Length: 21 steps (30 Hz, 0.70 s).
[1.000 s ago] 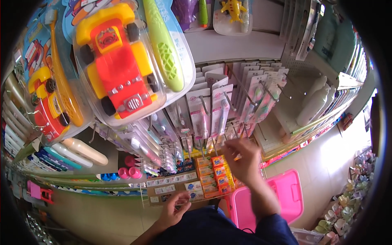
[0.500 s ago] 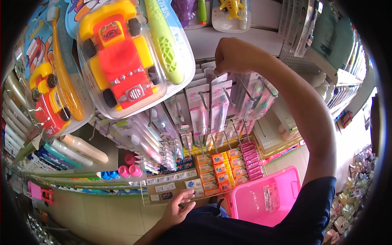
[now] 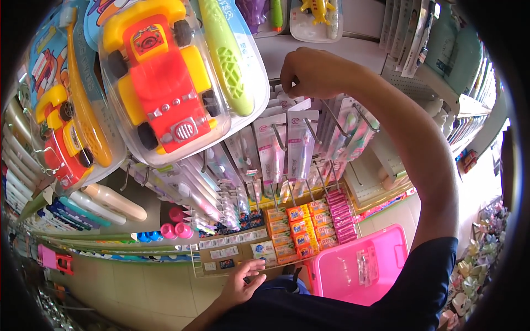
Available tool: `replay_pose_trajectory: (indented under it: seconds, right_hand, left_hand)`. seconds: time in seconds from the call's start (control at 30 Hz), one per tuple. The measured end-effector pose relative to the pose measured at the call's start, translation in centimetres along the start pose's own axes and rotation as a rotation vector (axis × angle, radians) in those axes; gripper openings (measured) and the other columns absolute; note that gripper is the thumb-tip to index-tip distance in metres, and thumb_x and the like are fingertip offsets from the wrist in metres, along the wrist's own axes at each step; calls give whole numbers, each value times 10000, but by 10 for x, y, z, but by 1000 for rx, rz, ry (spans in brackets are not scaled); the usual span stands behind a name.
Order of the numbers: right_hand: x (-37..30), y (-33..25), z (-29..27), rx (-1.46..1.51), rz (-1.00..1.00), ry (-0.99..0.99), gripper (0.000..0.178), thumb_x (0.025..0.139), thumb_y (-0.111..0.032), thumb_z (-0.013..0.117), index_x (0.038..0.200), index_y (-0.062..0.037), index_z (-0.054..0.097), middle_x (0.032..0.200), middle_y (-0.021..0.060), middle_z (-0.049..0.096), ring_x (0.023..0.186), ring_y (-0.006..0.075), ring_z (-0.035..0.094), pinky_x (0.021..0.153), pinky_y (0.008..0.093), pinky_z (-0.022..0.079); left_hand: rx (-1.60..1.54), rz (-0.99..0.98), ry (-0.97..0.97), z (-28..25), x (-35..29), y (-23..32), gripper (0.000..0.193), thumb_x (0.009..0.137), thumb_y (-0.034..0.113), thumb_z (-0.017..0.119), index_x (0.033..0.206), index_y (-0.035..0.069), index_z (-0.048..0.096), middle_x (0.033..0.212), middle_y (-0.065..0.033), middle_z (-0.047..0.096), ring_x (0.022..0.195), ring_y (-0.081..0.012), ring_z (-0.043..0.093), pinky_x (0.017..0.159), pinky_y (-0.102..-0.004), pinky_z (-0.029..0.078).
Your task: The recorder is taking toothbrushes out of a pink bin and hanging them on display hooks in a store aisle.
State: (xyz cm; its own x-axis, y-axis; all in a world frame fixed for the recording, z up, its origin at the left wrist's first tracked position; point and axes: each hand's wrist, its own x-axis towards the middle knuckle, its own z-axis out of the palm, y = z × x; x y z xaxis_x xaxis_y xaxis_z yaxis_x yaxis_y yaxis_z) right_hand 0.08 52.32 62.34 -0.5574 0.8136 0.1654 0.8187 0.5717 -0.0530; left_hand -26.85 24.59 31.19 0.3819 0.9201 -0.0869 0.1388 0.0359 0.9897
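Observation:
My right hand (image 3: 309,73) reaches up to the hanging rack, its fingers curled down behind the tops of packaged toothbrushes (image 3: 302,138) on metal hooks. Whether it grips a pack cannot be made out, since the fingertips are mostly hidden. My left hand (image 3: 241,283) hangs low near my body, fingers loosely bent and apart, holding nothing. Just beyond it is a wire shelf bearing orange soap packs (image 3: 301,227) and pink boxes (image 3: 340,216).
Large toy-car toothbrush packs (image 3: 168,83) hang close at upper left. A pink plastic bin (image 3: 337,276) with a small packet inside stands beside me at lower right. Pink bottles (image 3: 175,231) line the left shelf; bottles (image 3: 461,52) fill the upper right one.
My right hand has shifted slightly left, its fingers still curled at the rack. The view has moved a little, so the toy-car packs look slightly larger. My left hand stays about where it was.

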Motion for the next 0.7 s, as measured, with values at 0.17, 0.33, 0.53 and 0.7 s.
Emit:
replay_pose_trajectory:
  seconds: [0.17,0.33,0.53,0.7]
  right_hand:
    - [-1,4,-1,-78,35,-95,133,749,-152,653,798,-54,728,771,95,667,754,267,646,709,386,506]
    - [-10,1,-3,-93,-30,13,138,752,-158,648,811,-57,722,772,95,659,752,267,642,706,391,506]
    - [-14,-2,-2,-63,-2,-13,138,765,-160,642,814,-52,710,767,96,654,734,258,639,692,387,505]
    - [-22,-2,-12,-14,-28,52,147,760,-167,650,805,-39,708,787,96,666,728,246,640,683,374,503]
  left_hand:
    - [31,-9,-10,0,0,-2,365,903,112,663,1237,16,551,1198,-118,596,1095,-208,622,911,-338,513]
    - [48,-8,-24,0,1,-2,368,903,123,668,1237,19,553,1183,-119,601,1083,-204,627,905,-334,514]
    - [70,-51,-71,-1,1,2,368,920,79,630,1268,14,529,1191,-97,600,1136,-180,589,957,-311,471]
    - [76,-57,-73,-2,2,2,362,919,76,631,1261,13,532,1185,-97,604,1131,-179,592,958,-315,471]
